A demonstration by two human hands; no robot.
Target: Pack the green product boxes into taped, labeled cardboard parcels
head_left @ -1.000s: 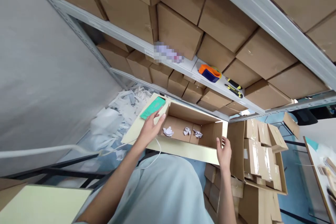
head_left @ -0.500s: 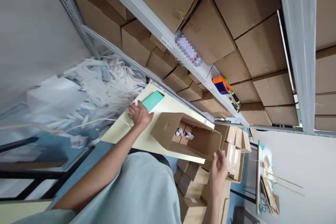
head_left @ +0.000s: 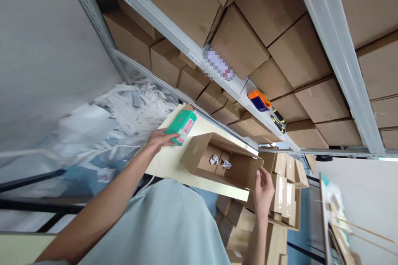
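Note:
My left hand [head_left: 161, 139] grips the near end of a green box [head_left: 178, 121] with a pink panel on its side, which is tilted up off the pale tabletop [head_left: 172, 160]. To its right an open cardboard box [head_left: 195, 154] lies on the table, its opening facing up and toward me. Two crumpled pieces of paper [head_left: 226, 163] sit inside it. My right hand [head_left: 264, 186] is beside the right end of the cardboard box, fingers slightly curled and apart, holding nothing. Whether it touches the cardboard is hard to tell.
Metal shelving [head_left: 230, 87] packed with cardboard boxes rises behind the table. An orange and blue tape dispenser [head_left: 259, 100] and a yellow-black cutter [head_left: 277, 124] rest on its ledge. White paper scraps [head_left: 137, 109] heap at left. Stacked cartons [head_left: 284, 198] stand at right.
My left hand has closed on the green box and tipped it up from the table, so its pink side now shows. My right hand stays near the cardboard box. The camera view has shifted.

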